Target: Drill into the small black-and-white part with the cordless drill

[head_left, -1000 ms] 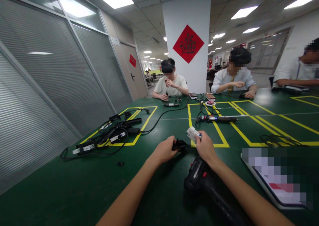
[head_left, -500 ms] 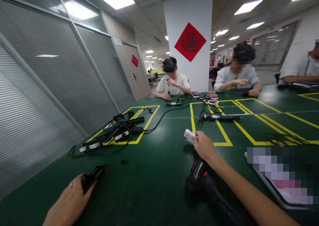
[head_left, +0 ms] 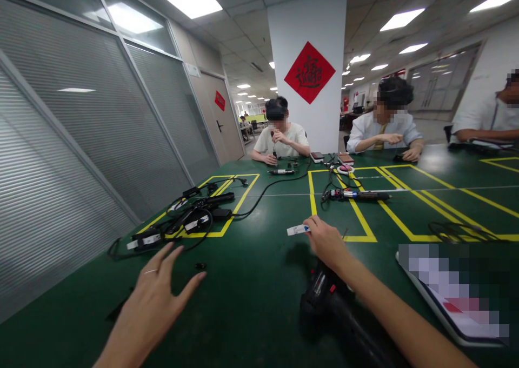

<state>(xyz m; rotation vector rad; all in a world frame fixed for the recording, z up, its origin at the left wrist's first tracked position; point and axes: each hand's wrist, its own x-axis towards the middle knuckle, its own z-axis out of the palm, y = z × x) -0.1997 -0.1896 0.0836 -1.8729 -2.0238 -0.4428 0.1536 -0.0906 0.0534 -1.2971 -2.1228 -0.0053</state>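
Note:
My left hand [head_left: 156,292] is spread above the green table [head_left: 243,314] with nothing in it. A dark object [head_left: 118,309] lies partly hidden behind its wrist. Just beyond the thumb rests a small black piece [head_left: 200,266]. The fingers of my right hand [head_left: 326,241] pinch a small white block [head_left: 297,229] with a blue spot at its end. Under my right forearm lies a black tool [head_left: 320,295] with red buttons, partly covered by the arm.
Black devices with cables [head_left: 198,211] lie at the left inside yellow tape. A pen-like tool [head_left: 359,195] sits further back on the right. A tablet [head_left: 454,303] is at the right edge. Several people sit across the table.
My left hand has let go of the black object, opened, and moved right and up. My right hand has shifted slightly left, and the white block in it has turned.

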